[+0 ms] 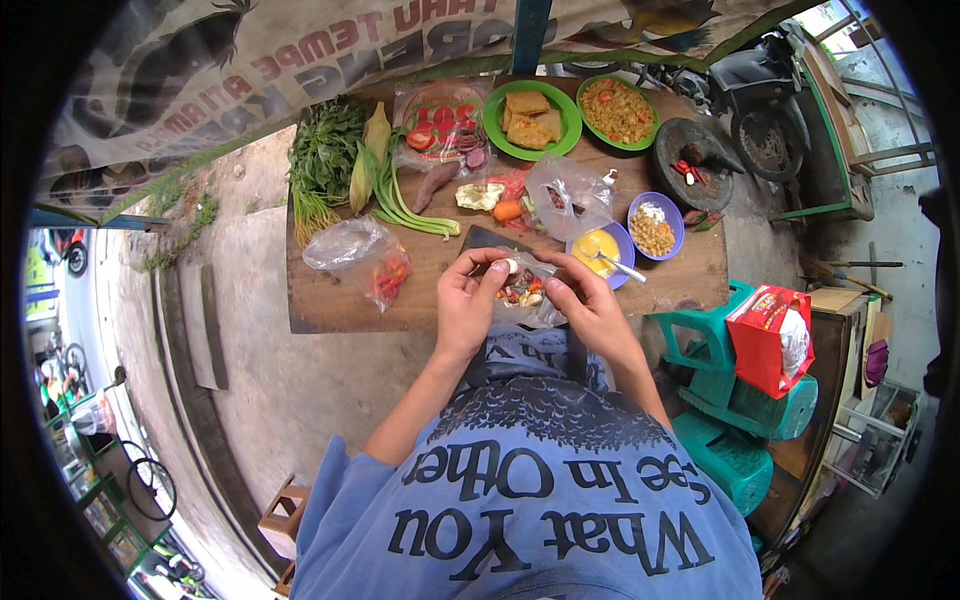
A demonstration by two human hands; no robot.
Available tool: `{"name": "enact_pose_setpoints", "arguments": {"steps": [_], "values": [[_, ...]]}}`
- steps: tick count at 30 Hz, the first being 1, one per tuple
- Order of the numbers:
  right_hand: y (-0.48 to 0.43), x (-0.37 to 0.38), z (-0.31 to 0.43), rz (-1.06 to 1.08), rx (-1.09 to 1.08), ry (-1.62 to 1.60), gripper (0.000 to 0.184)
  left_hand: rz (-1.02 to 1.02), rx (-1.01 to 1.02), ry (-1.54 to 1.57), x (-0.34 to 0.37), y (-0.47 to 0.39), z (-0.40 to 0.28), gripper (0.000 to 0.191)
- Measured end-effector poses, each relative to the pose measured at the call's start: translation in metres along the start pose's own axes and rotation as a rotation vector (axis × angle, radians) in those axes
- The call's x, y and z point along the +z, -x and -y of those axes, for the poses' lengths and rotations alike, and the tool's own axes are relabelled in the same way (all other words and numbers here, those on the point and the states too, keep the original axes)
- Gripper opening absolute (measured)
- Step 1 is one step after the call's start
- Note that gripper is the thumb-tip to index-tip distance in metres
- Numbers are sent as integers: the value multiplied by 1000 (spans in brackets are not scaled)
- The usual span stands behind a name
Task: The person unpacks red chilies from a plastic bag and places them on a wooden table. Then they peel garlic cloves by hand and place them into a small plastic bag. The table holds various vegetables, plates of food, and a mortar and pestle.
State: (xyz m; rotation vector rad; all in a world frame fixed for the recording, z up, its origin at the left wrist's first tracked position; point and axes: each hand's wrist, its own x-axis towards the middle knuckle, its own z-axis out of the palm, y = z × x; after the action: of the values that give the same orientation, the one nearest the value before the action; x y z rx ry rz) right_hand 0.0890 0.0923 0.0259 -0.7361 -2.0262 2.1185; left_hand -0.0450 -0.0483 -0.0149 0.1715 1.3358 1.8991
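Between the thumb and fingers of my left hand (471, 300) is a small white clove (513, 266), probably peeled garlic. My right hand (589, 296) holds the side of a clear plastic bag (546, 316) at the table's front edge. Inside the bag lie red, white and brown pieces (525, 292), too small to name surely. Just beyond my hands a dark flat object (487, 238) is partly hidden. Right of it stand a purple bowl of beaten egg (596, 246) with a spoon (626, 270) and a purple bowl of corn kernels and white powder (652, 231).
The wooden table (420, 289) bears leafy greens (326, 150), corn (373, 154), scallions (405, 206), a sweet potato (435, 185), bagged chillies (390, 276), green plates of fried food (531, 121) and rice (617, 112), and a stone mortar (694, 191). Green plastic stools (720, 450) stand right.
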Motion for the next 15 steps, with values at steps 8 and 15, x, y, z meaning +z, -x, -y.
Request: {"name": "enact_pose_setpoints", "arguments": {"steps": [8,15], "values": [[-3,10,7,19,24,-90,38,60,99,15,1,2,6,22],[-1,4,12,47,55,-117,33,110,243,-164,7,7,-3,24]]}}
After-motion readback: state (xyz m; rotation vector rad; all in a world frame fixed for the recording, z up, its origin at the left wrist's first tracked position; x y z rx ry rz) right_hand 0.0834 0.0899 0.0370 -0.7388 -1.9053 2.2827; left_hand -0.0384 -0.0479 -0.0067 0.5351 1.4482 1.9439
